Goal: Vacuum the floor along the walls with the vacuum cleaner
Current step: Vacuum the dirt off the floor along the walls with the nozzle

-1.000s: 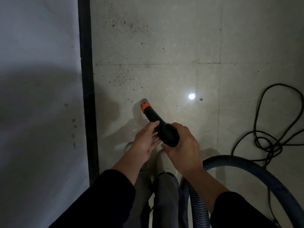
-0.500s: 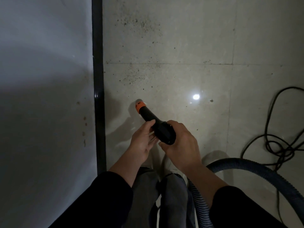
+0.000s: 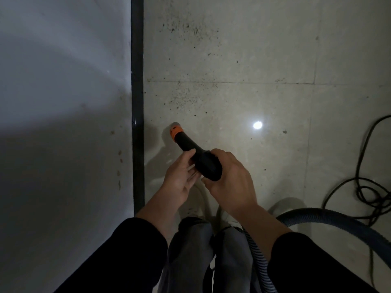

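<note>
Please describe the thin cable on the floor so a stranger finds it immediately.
From the dark skirting strip on the left, cross the pale tiled floor to the right edge. There the cable lies in loose tangled loops. Unlike the thick ribbed hose below it, it is thin and smooth.

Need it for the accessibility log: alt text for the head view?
The left hand and right hand hold a black vacuum nozzle with an orange collar, aimed down at a dirt-speckled tile floor beside a dark baseboard and white wall. Its ribbed hose curves away right, near a tangled black cable.
</note>
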`<state>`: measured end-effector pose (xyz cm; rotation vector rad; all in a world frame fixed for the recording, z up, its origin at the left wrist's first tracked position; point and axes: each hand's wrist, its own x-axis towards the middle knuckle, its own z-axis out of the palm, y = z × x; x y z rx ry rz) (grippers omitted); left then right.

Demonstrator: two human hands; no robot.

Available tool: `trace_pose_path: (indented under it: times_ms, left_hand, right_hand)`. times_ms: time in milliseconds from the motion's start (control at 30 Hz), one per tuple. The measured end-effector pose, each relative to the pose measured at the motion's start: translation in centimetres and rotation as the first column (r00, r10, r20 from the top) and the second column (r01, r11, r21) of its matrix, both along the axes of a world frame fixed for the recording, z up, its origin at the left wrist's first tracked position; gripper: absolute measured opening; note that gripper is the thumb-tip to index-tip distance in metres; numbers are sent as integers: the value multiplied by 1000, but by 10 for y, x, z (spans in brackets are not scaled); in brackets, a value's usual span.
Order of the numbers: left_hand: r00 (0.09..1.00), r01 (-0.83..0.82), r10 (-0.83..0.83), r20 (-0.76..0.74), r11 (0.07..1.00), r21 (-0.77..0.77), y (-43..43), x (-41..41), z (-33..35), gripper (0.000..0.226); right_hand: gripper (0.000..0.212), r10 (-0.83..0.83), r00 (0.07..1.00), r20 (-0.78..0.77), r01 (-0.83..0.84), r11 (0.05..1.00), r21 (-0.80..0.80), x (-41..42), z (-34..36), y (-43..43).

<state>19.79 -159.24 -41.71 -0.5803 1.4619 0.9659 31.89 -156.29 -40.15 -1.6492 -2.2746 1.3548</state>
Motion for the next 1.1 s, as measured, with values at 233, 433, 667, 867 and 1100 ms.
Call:
trace_pose_path:
  times_ms: [233,433,667,867,1100]
  left_hand:
    - [999,-28,28,-26,1000,2,-1,-16,-3,29]
    - [998,-45,45,-43,999,3,-4,-33,-5,30]
    - [998,-41,42,-54,999,11,-4,-47,-6,30]
    - [998,-40,42,-49,998,41,-7,-52,-7,28]
    - [999,-16,18,-30,999,48,7,-39,-3,18]
  right_hand:
    - [48,47,998,-35,-47,999,-10,-16,-6,7]
    - [46,92,995,-42,-92,996,-4,-33,-11,8]
    - [48,110,992,-54,-111,994,-14,-48,-14,9]
    - [49,130,991,-42,-130,991,-2,-52,-14,8]
    - [48,75,997,-11,-75,997,33,-42,-10,14]
